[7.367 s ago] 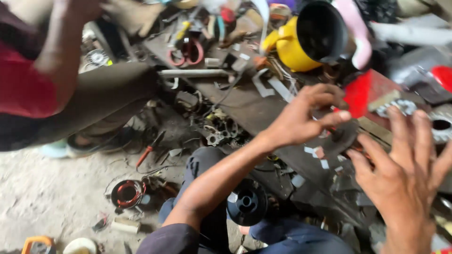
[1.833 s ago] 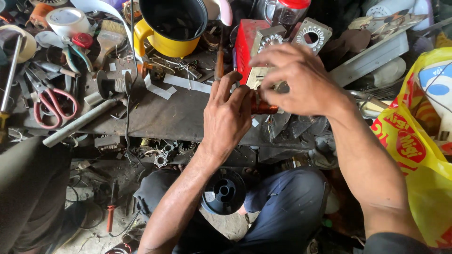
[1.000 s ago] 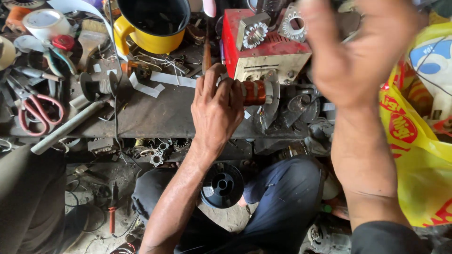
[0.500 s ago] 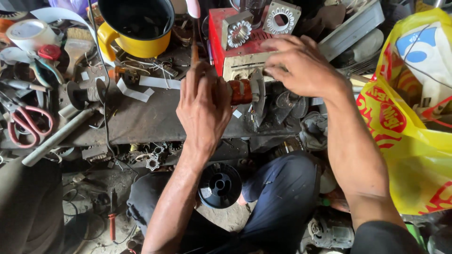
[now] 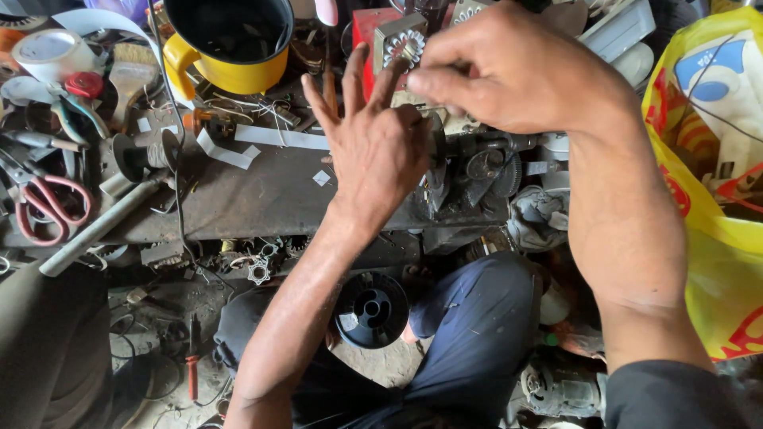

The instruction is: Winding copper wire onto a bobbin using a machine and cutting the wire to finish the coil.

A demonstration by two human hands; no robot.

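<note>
— Pinching what? The right hand (image 5: 517, 71) has fingertips pressed together on something small, hidden beside the left hand (image 5: 377, 151).

— Left fingers are spread, pointing away, over the dark machine part (image 5: 469, 171) at the bench edge (image 5: 262, 226). Its axis: can't tell.

— Room?

— Bare bench left of the fingers.

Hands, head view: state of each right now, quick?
Left hand: open, fingers spread, resting against the dark machine.
Right hand: fingers pinched shut; what they hold cannot be told.
</note>
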